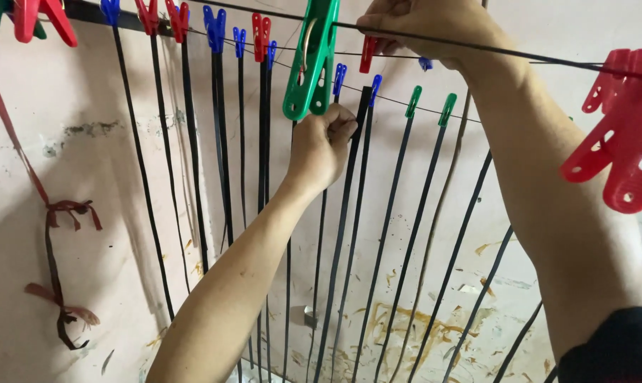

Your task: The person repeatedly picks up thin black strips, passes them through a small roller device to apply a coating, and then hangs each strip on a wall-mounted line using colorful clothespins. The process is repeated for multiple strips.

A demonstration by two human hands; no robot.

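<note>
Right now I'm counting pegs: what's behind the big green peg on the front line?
Behind the big green peg hang black strips, and a blue peg shows beside it. The left hand covers what lies below.

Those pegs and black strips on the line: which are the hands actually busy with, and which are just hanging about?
In hand:
left hand pinching a black strip
right hand at the line, on a red peg
blue peg just above the left hand

Just hanging about:
big green peg
big red peg
reddish ribbon on the wall
</note>
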